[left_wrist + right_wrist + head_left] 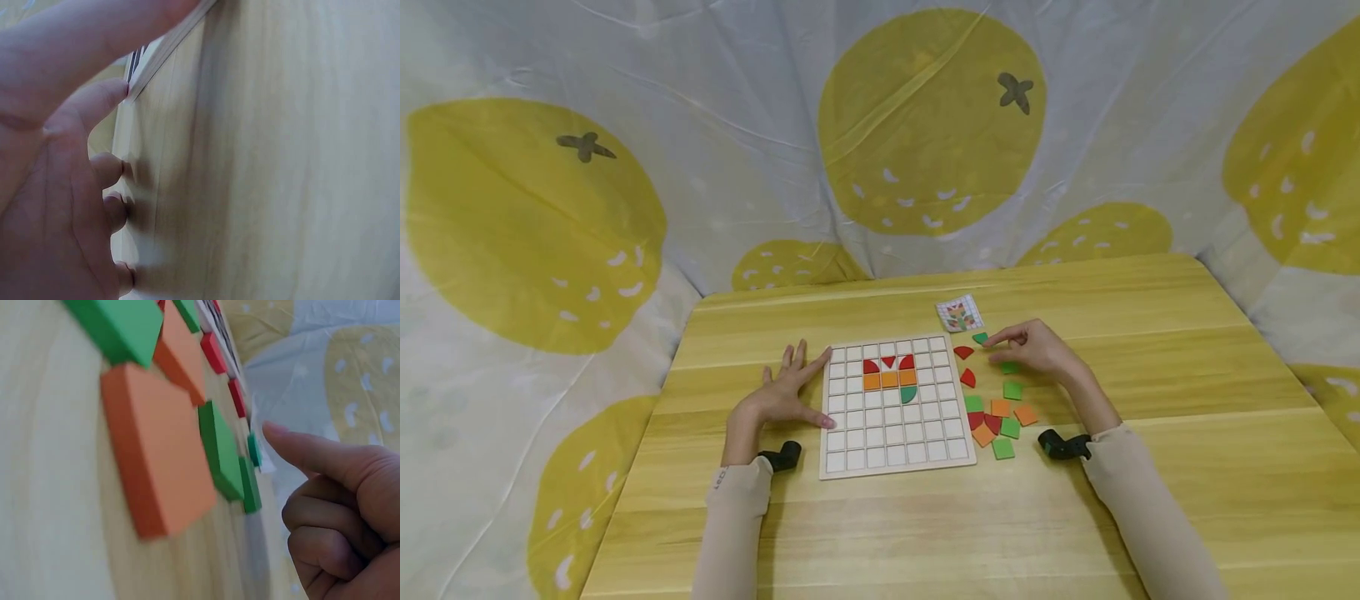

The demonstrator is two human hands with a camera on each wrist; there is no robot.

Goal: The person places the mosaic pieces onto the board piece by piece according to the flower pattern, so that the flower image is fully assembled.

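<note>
A white gridded board [837, 462] lies flat on the table. Near its top are red pieces [907, 362], a row of orange squares [889, 379] and a dark green rounded piece [908, 394]. My left hand [784, 396] is spread beside the board, thumb and index fingertips at its left edge; its palm fills the left of the left wrist view. Past the board's upper right corner, a fingertip of my right hand [1036, 347] is right at a dark green quarter-round piece [981, 338]. The other fingers of the right hand [350, 519] are bent in.
A small pattern card [959, 314] lies behind the board. Right of the board are loose red quarter-round pieces [967, 378], green squares [1003, 448] and orange squares [1026, 415], some overlapping. A lemon-patterned cloth [932, 125] hangs behind the table.
</note>
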